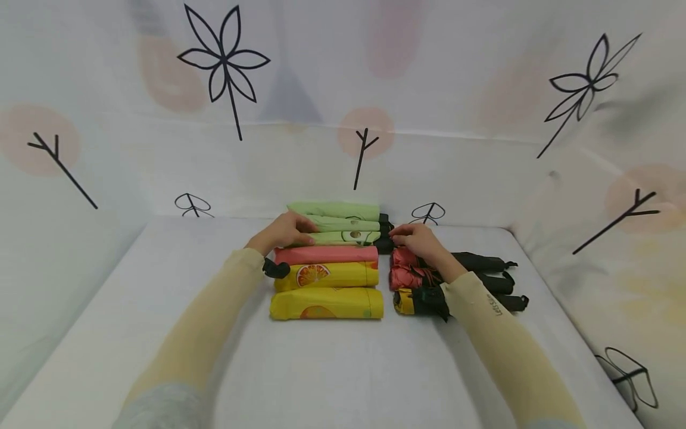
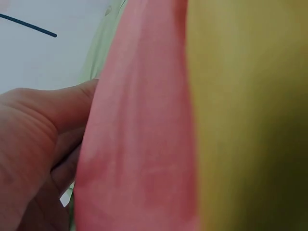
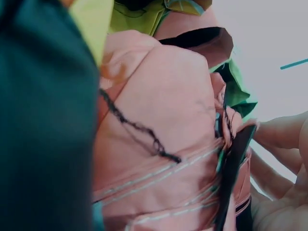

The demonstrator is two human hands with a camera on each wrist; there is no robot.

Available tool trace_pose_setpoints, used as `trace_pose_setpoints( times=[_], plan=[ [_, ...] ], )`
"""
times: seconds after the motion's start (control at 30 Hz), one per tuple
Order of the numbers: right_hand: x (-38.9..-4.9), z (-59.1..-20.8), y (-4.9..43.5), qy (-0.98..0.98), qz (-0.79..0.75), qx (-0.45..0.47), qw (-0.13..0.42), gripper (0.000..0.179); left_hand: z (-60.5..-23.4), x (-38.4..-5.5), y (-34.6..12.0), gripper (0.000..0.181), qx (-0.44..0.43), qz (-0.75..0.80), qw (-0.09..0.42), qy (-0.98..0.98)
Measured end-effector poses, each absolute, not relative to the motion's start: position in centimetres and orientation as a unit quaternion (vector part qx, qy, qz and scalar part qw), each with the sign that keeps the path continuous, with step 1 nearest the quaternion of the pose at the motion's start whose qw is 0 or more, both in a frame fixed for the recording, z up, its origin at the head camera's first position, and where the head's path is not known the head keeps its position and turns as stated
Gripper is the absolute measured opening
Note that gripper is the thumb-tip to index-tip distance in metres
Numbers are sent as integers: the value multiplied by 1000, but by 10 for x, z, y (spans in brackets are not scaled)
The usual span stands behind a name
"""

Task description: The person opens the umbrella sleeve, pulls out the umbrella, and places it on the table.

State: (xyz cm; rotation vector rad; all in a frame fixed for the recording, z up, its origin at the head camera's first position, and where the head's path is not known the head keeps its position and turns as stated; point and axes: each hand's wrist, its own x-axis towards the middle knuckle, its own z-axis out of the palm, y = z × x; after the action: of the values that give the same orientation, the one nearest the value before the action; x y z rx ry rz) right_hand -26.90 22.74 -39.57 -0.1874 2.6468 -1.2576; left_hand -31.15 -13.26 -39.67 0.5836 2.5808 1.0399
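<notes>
Rolled fabric bundles that look like folded umbrellas lie crosswise in a column. Green rolls (image 1: 343, 210) with black ends are at the back, then a pink roll (image 1: 327, 255) and yellow rolls (image 1: 343, 276) with orange-slice prints. My left hand (image 1: 284, 232) grips the left part of a front green roll, thumb toward me; in the left wrist view the pink roll (image 2: 139, 125) hides its fingertips. My right hand (image 1: 422, 241) touches the green rolls' black ends with its fingertips, and its forearm passes over a second column of pink-and-black bundles (image 1: 405, 277).
A yellow-and-black bundle (image 1: 423, 301) lies at the front of the right column. Black tips of that column point right. A white cloth covers the table (image 1: 332, 369), and a patterned curtain (image 1: 300, 161) rises behind its back edge.
</notes>
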Motion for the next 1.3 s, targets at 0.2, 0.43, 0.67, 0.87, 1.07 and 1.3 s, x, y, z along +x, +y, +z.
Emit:
trace_pose_setpoints(
  times=[0.2, 0.43, 0.67, 0.87, 1.07, 1.3],
  plan=[
    [-271, -402, 229, 886, -447, -36, 121, 35, -395, -310, -131, 39, 191, 373, 154, 895],
    [-271, -403, 230, 829, -540, -15, 145, 40, -397, -311, -134, 41, 180, 367, 153, 900],
    [-269, -399, 229, 827, -537, 6, 165, 43, -399, -313, -133, 39, 173, 368, 152, 901],
    [-270, -397, 228, 832, -523, 15, 182, 45, -398, -309, -131, 38, 169, 369, 152, 901],
    [-271, -395, 228, 828, -524, 0, 199, 47, -397, -308, -131, 37, 170, 360, 148, 905],
    [-271, -394, 226, 861, -465, -26, 204, 51, -399, -309, -130, 37, 176, 350, 149, 908]
  ],
)
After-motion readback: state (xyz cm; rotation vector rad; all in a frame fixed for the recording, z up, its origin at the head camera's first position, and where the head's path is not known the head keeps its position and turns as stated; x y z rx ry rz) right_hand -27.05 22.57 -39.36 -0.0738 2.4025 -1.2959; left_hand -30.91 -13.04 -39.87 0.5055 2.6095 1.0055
